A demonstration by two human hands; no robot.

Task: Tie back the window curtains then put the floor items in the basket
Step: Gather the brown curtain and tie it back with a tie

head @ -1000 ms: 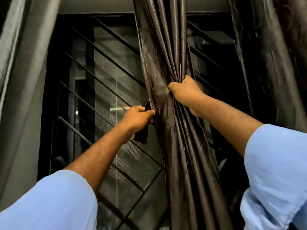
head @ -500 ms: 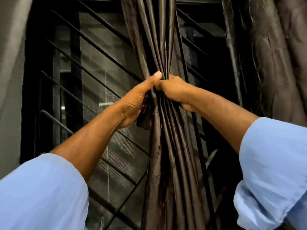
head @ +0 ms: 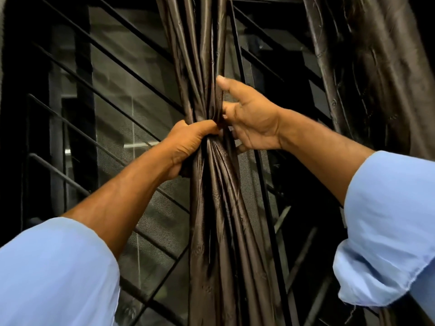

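Fingers (head: 223, 107) of right hand (head: 254, 123) loosened, left hand (head: 190, 144) now gripping curtain (head: 211, 208)

No readable text, label, brand, number or sign shows anywhere in this view.

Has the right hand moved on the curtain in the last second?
Yes. The right hand then gripped the gathered curtain above the left hand. Now it has let go and sits on the bundle's right side, fingers loose, level with the left.

Barred window (head: 122, 128) — dark gathered curtain (head: 211, 208) hangs before it.
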